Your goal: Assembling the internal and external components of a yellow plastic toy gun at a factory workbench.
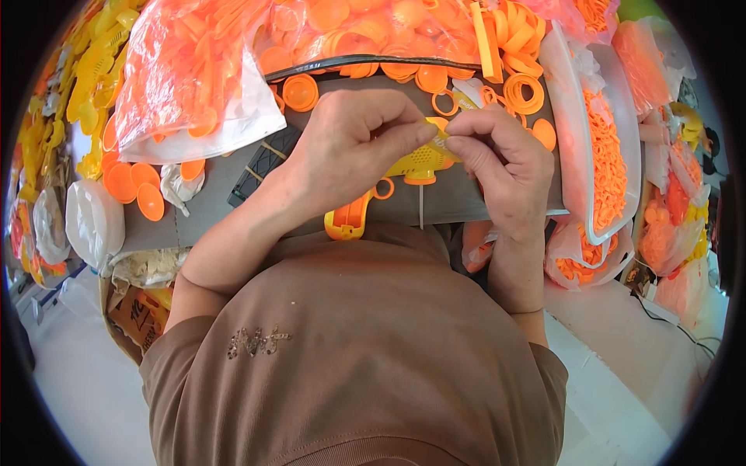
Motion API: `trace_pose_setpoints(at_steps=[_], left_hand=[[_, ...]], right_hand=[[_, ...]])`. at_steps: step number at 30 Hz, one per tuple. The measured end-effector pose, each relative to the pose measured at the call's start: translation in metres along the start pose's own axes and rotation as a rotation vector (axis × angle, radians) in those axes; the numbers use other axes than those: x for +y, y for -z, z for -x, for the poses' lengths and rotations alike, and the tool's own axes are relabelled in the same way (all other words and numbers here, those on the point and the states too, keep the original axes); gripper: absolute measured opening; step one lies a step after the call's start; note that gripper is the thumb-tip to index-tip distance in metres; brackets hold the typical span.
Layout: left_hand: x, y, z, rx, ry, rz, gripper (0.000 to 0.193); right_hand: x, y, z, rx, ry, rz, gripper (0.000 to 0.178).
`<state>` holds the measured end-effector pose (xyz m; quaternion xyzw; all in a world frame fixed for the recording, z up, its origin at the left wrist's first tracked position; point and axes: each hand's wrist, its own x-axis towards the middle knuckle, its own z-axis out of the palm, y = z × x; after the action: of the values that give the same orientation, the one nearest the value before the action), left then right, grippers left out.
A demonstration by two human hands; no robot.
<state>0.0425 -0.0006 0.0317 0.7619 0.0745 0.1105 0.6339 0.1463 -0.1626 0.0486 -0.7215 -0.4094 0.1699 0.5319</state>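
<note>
Both of my hands meet in front of me at a yellow plastic toy part [406,165] with rows of small holes and orange trim. A thin pale tube [421,203] hangs straight down from it. My left hand [346,144] is closed, thumb and forefinger pinching the part's upper edge. My right hand [507,159] pinches its right end, close to the left fingertips. Pale print shows on the yellow surface between them; whether this is a separate label I cannot tell. Below my left hand lies an orange and yellow curved plastic piece [347,217], beside a small orange ring [383,188].
A big clear bag of orange parts [365,31] covers the far side of the grey table [155,229]. Orange discs [140,185] and a black tray-like object [260,167] lie left. At right stands a translucent bin [633,140] of small orange pieces. Yellow parts [93,85] are heaped far left.
</note>
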Motion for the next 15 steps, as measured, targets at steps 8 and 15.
trace_pose_setpoints(at_steps=[8, 15], left_hand=[[0.002, 0.011, 0.002, 0.085, 0.058, 0.358, 0.019], [-0.009, 0.024, 0.021, 0.191, -0.370, -0.246, 0.015]], right_hand=[[0.003, -0.015, -0.005, 0.179, 0.567, 0.376, 0.024], [0.022, -0.006, 0.003, 0.179, 0.518, 0.303, 0.030]])
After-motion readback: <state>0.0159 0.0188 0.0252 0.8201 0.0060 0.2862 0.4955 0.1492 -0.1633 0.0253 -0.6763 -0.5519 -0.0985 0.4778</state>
